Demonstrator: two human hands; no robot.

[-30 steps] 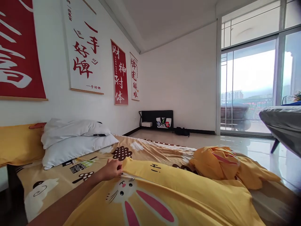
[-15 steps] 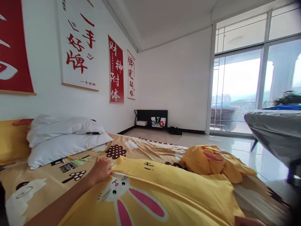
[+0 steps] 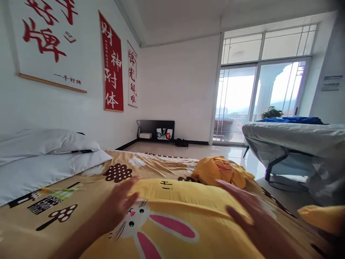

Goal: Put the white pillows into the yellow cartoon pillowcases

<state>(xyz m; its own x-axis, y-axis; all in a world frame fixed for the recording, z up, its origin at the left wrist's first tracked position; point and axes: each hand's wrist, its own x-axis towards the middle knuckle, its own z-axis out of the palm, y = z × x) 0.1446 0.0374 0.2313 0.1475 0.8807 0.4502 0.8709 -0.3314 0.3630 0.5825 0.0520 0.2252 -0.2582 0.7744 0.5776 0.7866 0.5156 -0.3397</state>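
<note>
A yellow pillow [image 3: 210, 216] printed with a white rabbit lies in front of me on the patterned bed sheet [image 3: 91, 194]. My left hand [image 3: 125, 198] is at its left edge, with the fingers stretched and the thumb apart. Along the right side of the pillow is my right hand [image 3: 239, 205], blurred by motion, its fingers extended and the thumb spread. Neither hand grips the fabric. Whether the palms press on the pillow I cannot tell.
A crumpled yellow cloth [image 3: 221, 169] lies beyond the pillow. White pillows [image 3: 54, 158] are stacked at the left. A covered table [image 3: 291, 133] with blue cloth [image 3: 296, 120] stands at the right. Against the far wall is a low black shelf [image 3: 148, 128]. A yellow corner [image 3: 320, 216] shows at right.
The view has turned to the right. My left hand has let go of the pillow's corner and its fingers have opened. My right hand has come up into view along the pillow's right side.
</note>
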